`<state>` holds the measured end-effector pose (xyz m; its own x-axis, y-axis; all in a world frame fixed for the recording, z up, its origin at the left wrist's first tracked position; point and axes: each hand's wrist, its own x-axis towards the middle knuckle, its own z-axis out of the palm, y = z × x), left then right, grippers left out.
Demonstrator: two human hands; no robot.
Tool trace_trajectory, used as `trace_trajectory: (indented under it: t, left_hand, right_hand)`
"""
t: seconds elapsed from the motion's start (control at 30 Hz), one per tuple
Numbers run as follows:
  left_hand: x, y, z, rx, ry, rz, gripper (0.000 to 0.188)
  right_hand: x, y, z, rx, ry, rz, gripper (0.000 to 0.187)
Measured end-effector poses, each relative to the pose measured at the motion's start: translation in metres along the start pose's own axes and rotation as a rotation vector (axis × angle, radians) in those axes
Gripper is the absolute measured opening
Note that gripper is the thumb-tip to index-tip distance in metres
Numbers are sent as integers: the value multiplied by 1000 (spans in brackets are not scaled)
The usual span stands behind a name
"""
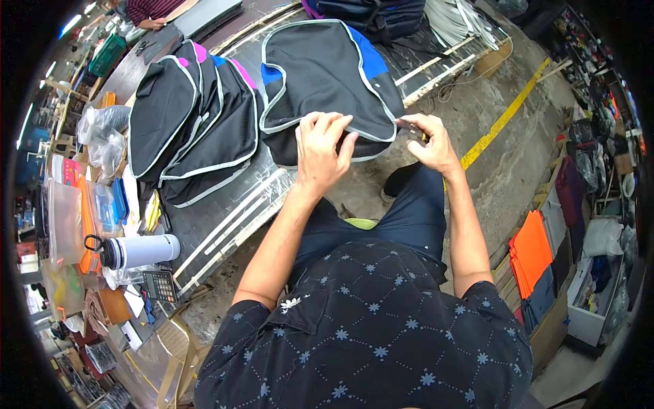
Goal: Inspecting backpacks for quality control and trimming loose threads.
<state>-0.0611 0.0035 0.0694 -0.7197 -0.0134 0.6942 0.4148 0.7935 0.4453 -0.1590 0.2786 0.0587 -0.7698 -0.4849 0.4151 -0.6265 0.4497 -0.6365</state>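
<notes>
A black fabric bag panel (320, 71) with grey edge binding and blue corner pieces lies in front of me on the table. My left hand (321, 150) has its curled fingers on the panel's near bound edge, with the thumb a little apart from them. At the panel's near right corner, my right hand (432, 144) closes on a small dark tool (413, 129) with a bit of yellow. Its exact kind is too small to make out. More black panels (225, 129) with grey binding and pink and blue pieces lie fanned in a stack to the left.
A white bottle (146, 251) lies near a calculator (161, 286) at the left. Dark backpacks (381, 17) and white strips (460, 24) occupy the table's far end. Another person's hand (158, 24) shows at far left. Orange sheets (530, 252) stand at the right.
</notes>
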Motion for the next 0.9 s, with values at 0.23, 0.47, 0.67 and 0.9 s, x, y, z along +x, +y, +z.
trace_trajectory:
  t: [0.23, 0.47, 0.67, 0.9]
  left_hand:
    - [18, -33, -7, -15, -8, -12, 12]
    - [14, -69, -51, -95, -197, -299, 18]
    - [-10, -87, -11, 106, 54, -143, 16]
    - [-17, -17, -20, 31, 143, 17, 30]
  right_hand:
    - [26, -6, 7, -63, -136, -33, 19]
    - [49, -32, 49, 199, -200, -75, 20]
    - [32, 10, 94, 545, -224, 273, 24]
    - [23, -14, 67, 564, -194, 317, 22]
